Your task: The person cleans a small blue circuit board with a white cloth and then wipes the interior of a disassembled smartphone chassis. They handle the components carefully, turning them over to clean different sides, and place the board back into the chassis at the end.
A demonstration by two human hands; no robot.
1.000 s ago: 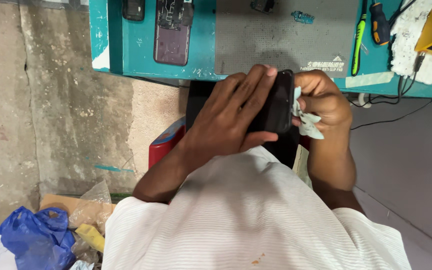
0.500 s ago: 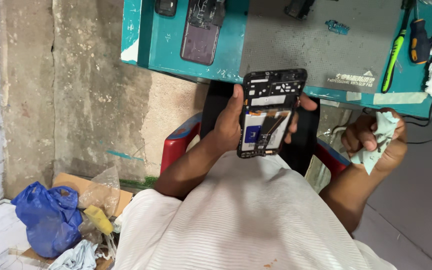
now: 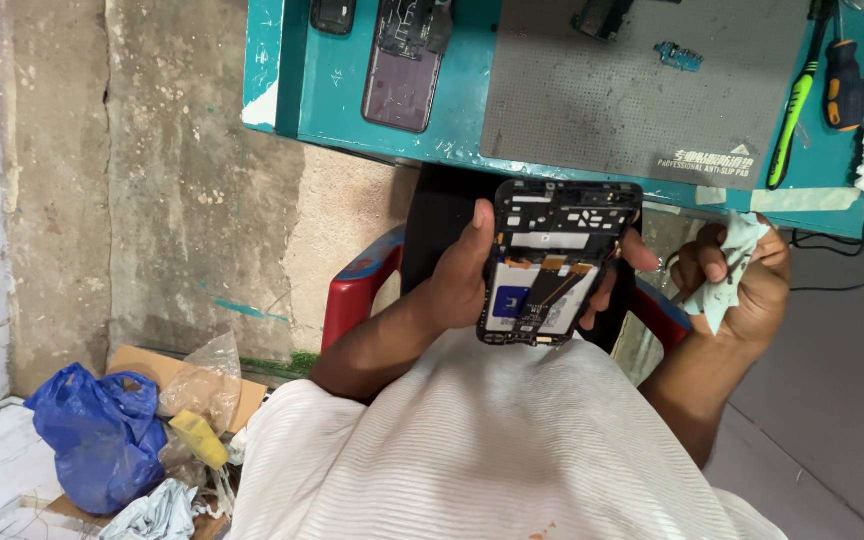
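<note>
Down on the floor at the far left lies a blue plastic bag [image 3: 100, 435] beside some crumpled clear wrapping on cardboard. Further along, the left hand [image 3: 472, 275] holds an opened phone frame [image 3: 555, 262] up over the person's lap, just below the edge of the teal counter [image 3: 322, 90]. The frame is black, back cover off, so its insides face upward: a dark upper section with small cut-outs, a pale strip across it, and below that a white area with a blue patch and an orange ribbon running slantwise. The thumb lies along the frame's left edge and the fingertips curl round its right edge, so the grip is clamped on the frame, forearm angled up from the white shirt. To the right, the right hand [image 3: 737, 280] is closed into a loose fist round a pale crumpled cloth [image 3: 732, 270], held apart from the frame. On the counter above lie a grey mat [image 3: 592, 100] and a green-handled tool [image 3: 790, 115].
</note>
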